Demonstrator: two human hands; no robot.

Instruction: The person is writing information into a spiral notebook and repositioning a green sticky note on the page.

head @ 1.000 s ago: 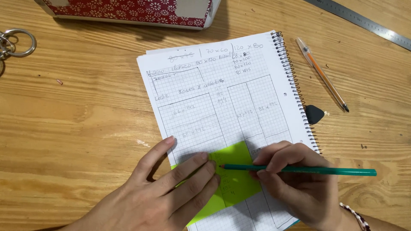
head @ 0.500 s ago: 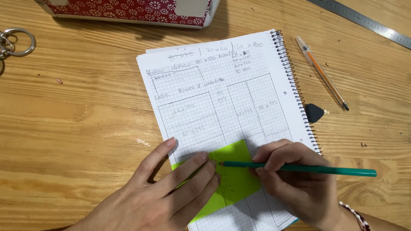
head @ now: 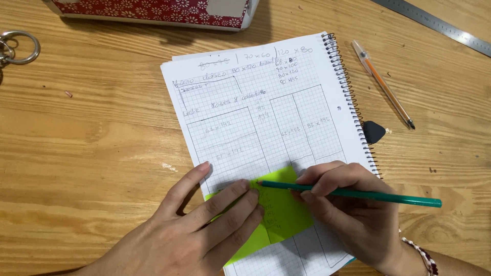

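A spiral notebook (head: 266,117) of squared paper with pencil sketches and notes lies open on the wooden table. A bright green paper slip (head: 284,212) rests on its lower part. My left hand (head: 199,235) lies flat on the slip's left side, fingers spread and pressing it down. My right hand (head: 353,212) grips a green pencil (head: 378,196), its tip touching the slip's upper left edge close to my left fingertips. Small pencil marks show on the slip.
An orange clear pen (head: 383,84) lies right of the notebook, a small black pick-shaped piece (head: 373,132) below it. A metal ruler (head: 440,25) crosses the top right. A red flowered case (head: 153,10) sits at the top, a key ring (head: 20,47) at far left.
The pencil tip has shifted slightly left along the green slip's top edge. My left hand has stayed in place.
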